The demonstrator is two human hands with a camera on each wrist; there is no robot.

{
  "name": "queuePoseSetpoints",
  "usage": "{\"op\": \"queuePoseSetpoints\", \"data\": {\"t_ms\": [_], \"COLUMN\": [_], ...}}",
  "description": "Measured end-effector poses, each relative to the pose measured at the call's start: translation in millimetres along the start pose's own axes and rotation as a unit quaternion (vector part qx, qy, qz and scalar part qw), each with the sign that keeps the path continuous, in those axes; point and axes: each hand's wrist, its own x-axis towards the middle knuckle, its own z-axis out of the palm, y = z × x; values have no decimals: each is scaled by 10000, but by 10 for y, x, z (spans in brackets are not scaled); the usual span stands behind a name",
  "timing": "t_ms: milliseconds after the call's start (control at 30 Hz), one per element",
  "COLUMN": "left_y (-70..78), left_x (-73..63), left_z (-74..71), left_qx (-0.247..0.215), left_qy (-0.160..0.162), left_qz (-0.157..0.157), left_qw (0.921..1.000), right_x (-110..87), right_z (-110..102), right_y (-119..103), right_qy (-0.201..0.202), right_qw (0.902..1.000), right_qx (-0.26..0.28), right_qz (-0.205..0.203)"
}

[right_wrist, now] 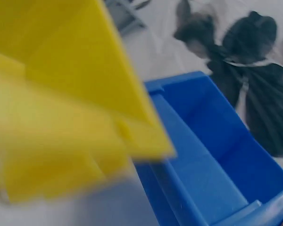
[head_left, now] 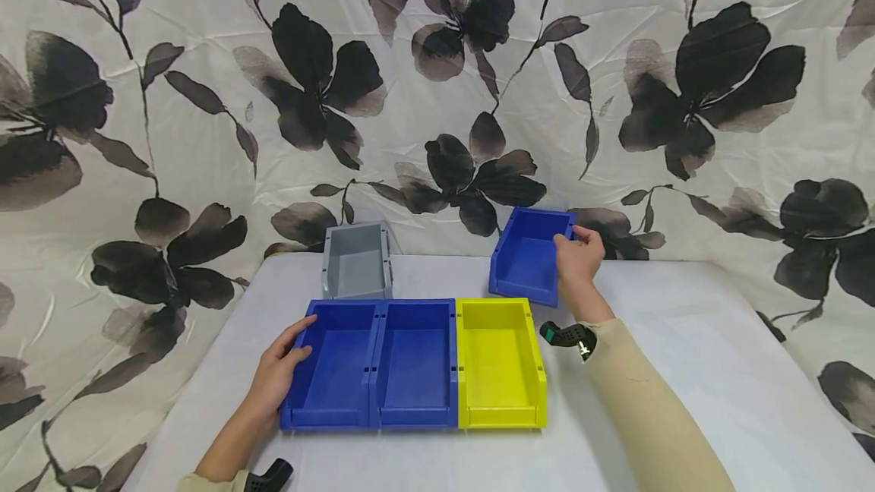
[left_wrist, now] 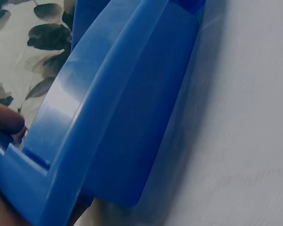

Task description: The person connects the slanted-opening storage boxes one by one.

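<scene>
Two blue bins, a left one (head_left: 338, 363) and a middle one (head_left: 414, 363), stand side by side with a yellow bin (head_left: 497, 359) in a row. At the row's left end my left hand (head_left: 275, 372) grips the side wall of the left blue bin; the left wrist view shows a fingertip (left_wrist: 8, 118) over its edge. Behind the yellow bin, a third blue bin (head_left: 529, 257) is tilted, and my right hand (head_left: 579, 263) pinches its right rim. In the right wrist view this blue bin (right_wrist: 217, 141) appears beyond the blurred yellow bin (right_wrist: 75, 94).
A grey bin (head_left: 357, 260) sits behind the row, at the back left of the white-covered table (head_left: 670, 370). A floral cloth (head_left: 383, 120) hangs behind the table. Each wrist wears a black device, seen at the right wrist (head_left: 569, 335).
</scene>
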Motion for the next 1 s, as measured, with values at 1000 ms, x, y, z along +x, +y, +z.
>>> {"op": "queuePoseSetpoints", "data": {"t_ms": [1000], "left_y": [-8], "left_x": [32], "left_z": [-21], "left_qx": [29], "left_qy": [629], "left_qz": [-59], "left_qw": [9980], "right_x": [-251], "right_z": [-1162], "right_y": [-561], "right_qy": [-2139], "right_qw": [9721], "right_qx": [-731], "right_qz": [630]}}
